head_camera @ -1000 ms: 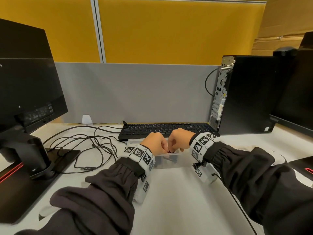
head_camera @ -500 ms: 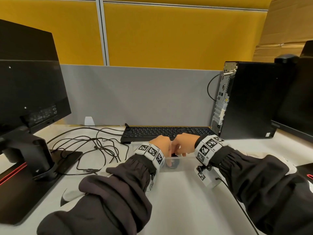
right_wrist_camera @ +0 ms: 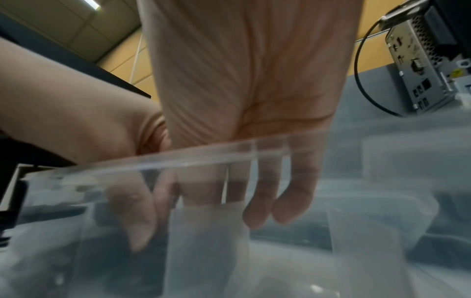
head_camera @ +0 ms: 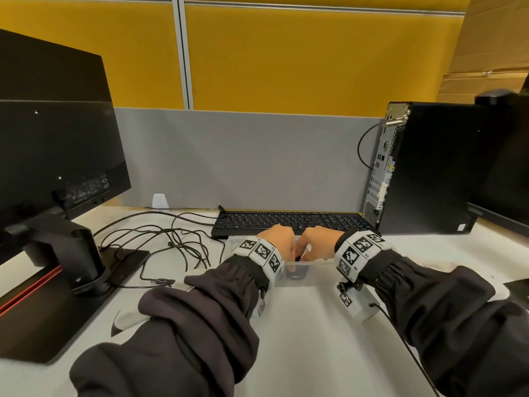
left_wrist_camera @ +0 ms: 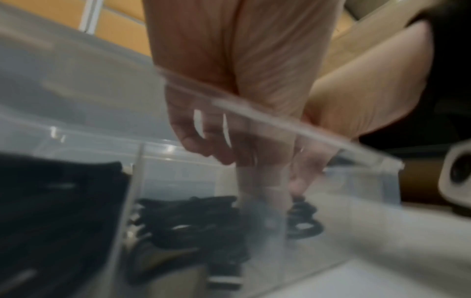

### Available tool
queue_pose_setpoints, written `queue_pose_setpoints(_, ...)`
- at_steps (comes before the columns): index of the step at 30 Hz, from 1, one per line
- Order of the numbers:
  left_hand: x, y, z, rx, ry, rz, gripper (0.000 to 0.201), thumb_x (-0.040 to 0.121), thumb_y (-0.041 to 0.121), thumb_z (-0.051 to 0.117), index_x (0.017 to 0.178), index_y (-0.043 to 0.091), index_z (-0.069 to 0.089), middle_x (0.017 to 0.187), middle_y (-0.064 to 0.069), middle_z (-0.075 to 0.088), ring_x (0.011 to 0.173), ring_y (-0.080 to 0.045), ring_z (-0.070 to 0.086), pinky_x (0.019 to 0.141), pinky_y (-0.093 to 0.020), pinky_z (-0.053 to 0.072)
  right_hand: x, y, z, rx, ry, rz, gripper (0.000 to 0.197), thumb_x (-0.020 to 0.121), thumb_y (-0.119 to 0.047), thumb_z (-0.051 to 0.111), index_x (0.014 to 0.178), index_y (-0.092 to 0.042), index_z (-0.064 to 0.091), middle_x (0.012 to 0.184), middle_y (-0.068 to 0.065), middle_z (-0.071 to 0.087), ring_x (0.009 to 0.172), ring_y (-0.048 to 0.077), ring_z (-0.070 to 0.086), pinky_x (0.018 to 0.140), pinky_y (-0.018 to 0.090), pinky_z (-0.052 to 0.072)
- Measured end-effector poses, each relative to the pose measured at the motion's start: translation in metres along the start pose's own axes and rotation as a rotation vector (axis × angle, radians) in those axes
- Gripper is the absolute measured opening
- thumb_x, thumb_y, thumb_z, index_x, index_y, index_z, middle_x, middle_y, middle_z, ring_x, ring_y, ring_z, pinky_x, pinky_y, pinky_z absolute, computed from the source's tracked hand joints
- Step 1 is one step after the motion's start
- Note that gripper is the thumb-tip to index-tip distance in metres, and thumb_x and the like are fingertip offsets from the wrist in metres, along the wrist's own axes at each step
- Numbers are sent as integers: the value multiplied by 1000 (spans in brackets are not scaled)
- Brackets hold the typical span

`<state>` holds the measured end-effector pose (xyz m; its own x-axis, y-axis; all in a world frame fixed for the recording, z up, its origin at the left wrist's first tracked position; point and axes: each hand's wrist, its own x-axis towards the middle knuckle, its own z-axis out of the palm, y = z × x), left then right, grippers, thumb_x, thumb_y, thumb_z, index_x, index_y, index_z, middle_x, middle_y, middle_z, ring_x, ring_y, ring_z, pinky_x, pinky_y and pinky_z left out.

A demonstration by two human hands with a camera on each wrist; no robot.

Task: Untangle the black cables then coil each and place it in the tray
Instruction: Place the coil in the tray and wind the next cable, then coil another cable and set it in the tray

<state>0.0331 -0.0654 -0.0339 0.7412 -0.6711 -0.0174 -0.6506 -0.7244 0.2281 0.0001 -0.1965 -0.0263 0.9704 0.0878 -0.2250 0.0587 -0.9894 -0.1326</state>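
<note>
A clear plastic tray (head_camera: 316,277) stands in front of the keyboard. My left hand (head_camera: 291,253) and right hand (head_camera: 305,253) meet over it, fingers pointing down inside. Together they pinch the top of a small coiled black cable (head_camera: 296,275), which shows through the tray wall. In the left wrist view this coil (left_wrist_camera: 303,219) stands on the tray floor under the fingertips, beside another black bundle (left_wrist_camera: 191,217). In the right wrist view my thumb and forefinger (right_wrist_camera: 141,225) close on something dark behind the tray rim (right_wrist_camera: 178,163). Loose tangled black cables (head_camera: 160,242) lie on the desk to the left.
A black keyboard (head_camera: 289,220) lies just behind the tray. A monitor on its stand (head_camera: 57,196) fills the left side. A computer tower (head_camera: 423,167) stands at the right. A thin cable (head_camera: 400,328) runs from my right wrist toward the front edge.
Both hands have dipped lower into the tray, and the coiled cable between them has gone down to the tray floor. The loose cables on the left have not moved.
</note>
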Motion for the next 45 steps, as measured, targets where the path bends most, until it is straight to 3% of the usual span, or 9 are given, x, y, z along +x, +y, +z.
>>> queue_pose_setpoints(6, -21, -36, -14, -309, 102, 29, 15, 86, 25, 66, 99, 20, 71, 101, 7, 69, 91, -5, 59, 84, -22, 45, -8, 3, 0, 75, 113, -14, 25, 89, -21, 62, 113, -15, 67, 114, 2, 67, 106, 17, 59, 92, 26, 44)
queue_pose_setpoints(12, -50, -105, -30, -213, 327, -171, 19, 88, 23, 62, 107, 20, 62, 114, 2, 61, 102, -14, 55, 96, -35, 45, -13, 1, -1, 82, 127, -56, 22, 90, -19, 62, 110, -14, 68, 111, 3, 67, 100, 16, 59, 89, 25, 45)
queue_pose_setpoints(16, -62, -124, -30, -35, 171, -301, 24, 88, 34, 60, 111, 28, 60, 127, 1, 54, 118, -19, 48, 103, -46, 38, -13, -6, -4, 86, 125, -79, 13, 83, -15, 69, 95, -13, 74, 98, 4, 71, 81, 12, 59, 79, 23, 47)
queue_pose_setpoints(21, -67, -130, -24, 97, 63, -363, 34, 86, 34, 63, 119, 30, 55, 133, 1, 47, 126, -20, 42, 108, -49, 30, 0, -20, -3, -47, -44, -1, 18, 74, -18, 77, 91, -12, 76, 99, 6, 72, 95, 24, 65, 87, 32, 53)
queue_pose_setpoints(27, -71, -134, -24, 42, 38, -326, 39, 84, 24, 68, 121, 25, 54, 131, -1, 49, 119, -19, 48, 102, -38, 42, 6, -24, -4, -58, -94, 4, 22, 74, -19, 78, 95, -12, 75, 100, 5, 72, 90, 21, 65, 89, 31, 52)
queue_pose_setpoints(32, -72, -133, -22, -5, 26, -298, 37, 87, 17, 64, 123, 19, 54, 131, -2, 51, 117, -18, 51, 95, -25, 40, -4, -7, -6, 81, -17, -103, 15, 72, -19, 80, 75, -29, 68, 81, -5, 70, 77, 11, 63, 78, 25, 53)
queue_pose_setpoints(36, -72, -132, -22, 16, 32, -314, 38, 88, 12, 62, 124, 19, 53, 130, -2, 54, 117, -18, 52, 96, -24, 41, -1, -7, -6, 61, 6, -107, 16, 72, -21, 80, 71, -30, 67, 82, 1, 70, 77, 19, 63, 77, 31, 55)
queue_pose_setpoints(40, -70, -136, -27, 53, 14, -326, 35, 87, 11, 63, 120, 19, 57, 124, -3, 56, 110, -17, 55, 92, -23, 44, 5, -13, 1, -24, -43, -93, 11, 72, -22, 80, 80, -22, 72, 76, -4, 63, 75, 15, 58, 76, 28, 52)
queue_pose_setpoints(45, -69, -134, -31, 123, -52, -365, 24, 89, 18, 59, 112, 13, 65, 119, -7, 60, 108, -21, 58, 95, -28, 47, -2, -9, -17, 5, 2, -98, 14, 73, -25, 79, 80, -25, 67, 69, -9, 58, 61, 12, 53, 69, 29, 51)
